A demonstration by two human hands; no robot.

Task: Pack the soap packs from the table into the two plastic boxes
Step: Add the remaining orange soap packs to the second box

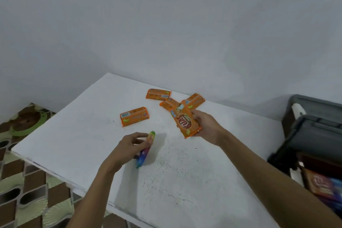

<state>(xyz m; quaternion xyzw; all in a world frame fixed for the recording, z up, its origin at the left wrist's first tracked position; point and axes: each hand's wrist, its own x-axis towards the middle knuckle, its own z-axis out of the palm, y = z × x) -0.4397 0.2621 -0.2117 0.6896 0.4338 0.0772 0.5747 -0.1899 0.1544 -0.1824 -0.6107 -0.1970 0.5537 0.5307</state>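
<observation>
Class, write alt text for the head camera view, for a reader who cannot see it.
The right hand holds an orange soap pack and the left hand grips a blue-green pack at a white table. More orange packs lie behind; dark boxes stand right.

arms: two bare forearms | left hand (pixel 129 144): bare | right hand (pixel 207 127): bare

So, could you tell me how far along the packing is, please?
Done: stowed packs already sit in the near box. In hand: right hand holds an orange pack, left hand pinches a blue pack. Left: at least three loose orange packs lie on the table.
</observation>
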